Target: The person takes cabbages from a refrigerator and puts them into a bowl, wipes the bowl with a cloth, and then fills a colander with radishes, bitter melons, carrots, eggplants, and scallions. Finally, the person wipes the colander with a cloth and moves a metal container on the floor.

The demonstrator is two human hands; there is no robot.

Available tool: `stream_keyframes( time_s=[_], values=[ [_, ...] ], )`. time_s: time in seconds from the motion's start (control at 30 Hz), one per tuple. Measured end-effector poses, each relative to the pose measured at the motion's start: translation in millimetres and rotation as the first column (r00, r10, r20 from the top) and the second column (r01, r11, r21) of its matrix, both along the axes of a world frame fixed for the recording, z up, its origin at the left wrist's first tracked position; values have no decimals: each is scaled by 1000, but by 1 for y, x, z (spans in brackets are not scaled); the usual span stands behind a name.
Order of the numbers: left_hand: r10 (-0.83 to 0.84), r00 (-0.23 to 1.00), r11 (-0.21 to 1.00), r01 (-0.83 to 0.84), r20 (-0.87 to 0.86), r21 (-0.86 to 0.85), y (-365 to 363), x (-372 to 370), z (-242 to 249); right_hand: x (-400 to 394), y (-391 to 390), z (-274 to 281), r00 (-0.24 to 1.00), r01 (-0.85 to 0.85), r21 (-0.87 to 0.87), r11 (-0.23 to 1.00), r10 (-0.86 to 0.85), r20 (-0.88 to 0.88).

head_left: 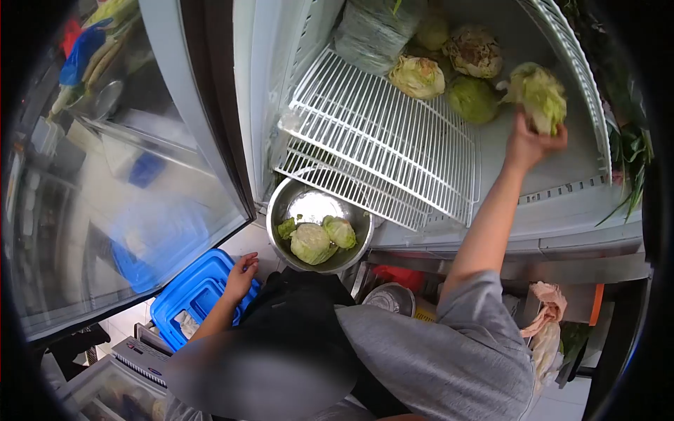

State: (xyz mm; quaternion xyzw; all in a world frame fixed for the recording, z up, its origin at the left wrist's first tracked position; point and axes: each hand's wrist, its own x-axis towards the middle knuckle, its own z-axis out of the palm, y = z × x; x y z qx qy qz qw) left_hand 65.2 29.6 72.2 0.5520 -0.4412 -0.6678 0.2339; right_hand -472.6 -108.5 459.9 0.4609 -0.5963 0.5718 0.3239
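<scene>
Right hand [535, 144], 2 o'clock of centre: fingers and thumb curve around the lower side of a leafy head [537, 91], grasping it; whether the head rests or hangs clear, cannot tell. Left hand [241, 278], 8 o'clock: holds nothing, fingers loosely bent, nearest the blue container [217, 261]. Around the held head: round green head [472, 99] near at 9 o'clock, browned head [474, 51] at 10, yellowish head [416, 77] farther out toward 9. Wrapped bundle [372, 38] at 12 o'clock of view, by the white wire shelf [375, 133]. Near centre, metal bowl [317, 205], two heads [312, 243] and leaf scraps inside, its upper rim partly hidden by the shelf edge. Glass door [140, 168] at 9 to 10 o'clock. Risks, as judged: loose outer leaves could tear under a one-handed grip and let the head drop; the round green head could roll if knocked; the shelf edge could catch the head if carried low toward the bowl; an off-centre drop there could bounce off the rim.
</scene>
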Motion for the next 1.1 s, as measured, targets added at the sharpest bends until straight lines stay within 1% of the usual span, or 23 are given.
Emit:
stream_keyframes(
  time_s=[0.07, 0.1, 0.13, 0.17, 0.2, 0.27, 0.3, 0.33, 0.4, 0.47, 0.5, 0.57, 0.6, 0.63, 0.7, 0.8, 0.83, 0.87, 0.9, 0.93, 1.0, 1.07, 1.1],
  values=[
    [12, 1000, 1000, -12, 22, -16, 4, 8, 2, -42, -50, 10, 995, 31, -159, 987, -46, -89],
    [18, 999, 1000, -17, 43, -25, 5, 11, 3, -69, -68, 12, 995, 25, -163, 986, -39, -87],
    [26, 999, 999, -25, 45, -28, 5, 12, 9, -97, -84, 14, 992, 3, -25, 1000, -6, -124],
    [85, 996, 996, -84, 42, -6, 5, 14, 18, -118, -95, 13, 987, -13, 116, 993, 31, -155],
    [141, 989, 990, -142, 40, 18, 7, 17, 25, -133, -103, 10, 988, -19, 118, 993, 37, -152],
    [165, 984, 986, -167, 69, 19, 8, 22, 31, -149, -111, 1, 988, -53, 226, 973, 84, -132],
    [180, 979, 983, -182, 95, 16, 10, 26, 32, -144, -108, -1, 989, -50, 234, 971, 82, -127],
    [176, 980, 984, -178, 95, 22, 12, 28, 30, -134, -104, 2, 983, 64, 294, 954, -9, -184],
    [208, 975, 977, -210, 79, 26, 14, 28, 24, -109, -95, -1, 963, 183, 347, 920, -97, -252],
    [177, 981, 983, -180, 84, 38, 19, 25, 16, -98, -87, -13, 844, 499, 390, 774, -333, -420],
    [152, 984, 987, -157, 91, 42, 18, 23, 13, -106, -88, -7, 843, 501, 387, 774, -336, -421],
    [120, 988, 992, -122, 96, 18, 16, 18, 7, -132, -95, 4, 871, 417, 351, 839, -258, -418],
    [85, 991, 996, -85, 106, -1, 17, 18, 6, -129, -94, 12, 872, 417, 355, 836, -258, -416],
    [81, 990, 997, -82, 111, 2, 16, 16, 9, -123, -91, 28, 916, 338, 486, 806, -162, -368],
    [68, 988, 997, -63, 138, -41, 10, 13, 13, -119, -91, 32, 951, 249, 609, 754, -73, -299],
    [65, 987, 997, -59, 144, -50, 7, 13, 16, -145, -117, 13, 937, 343, 677, 651, -188, -294],
    [80, 989, 996, -76, 122, -38, 9, 15, 7, -183, -128, -12, 930, 364, 656, 661, -226, -288],
    [79, 990, 997, -75, 119, -37, 10, 13, 6, -212, -137, -21, 923, 384, 631, 674, -261, -283],
    [83, 990, 997, -81, 110, -19, 11, 11, 5, -227, -146, -14, 923, 383, 632, 674, -257, -285],
    [89, 990, 996, -90, 105, 2, 13, 12, 3, -228, -150, -5, 963, 260, 731, 631, -113, -244],
    [4, 977, 998, 10, 215, -62, 13, 15, -3, -220, -145, 7, 902, 410, 852, 326, -4, -433],
    [-15, 965, 993, 45, 263, -110, 12, 20, -7, -212, -144, 32, 712, 701, 708, 83, -24, -702],
    [0, 952, 993, 36, 306, -111, 11, 19, -1, -181, -127, 41, 765, 641, 752, 152, -191, -615]
  ],
)
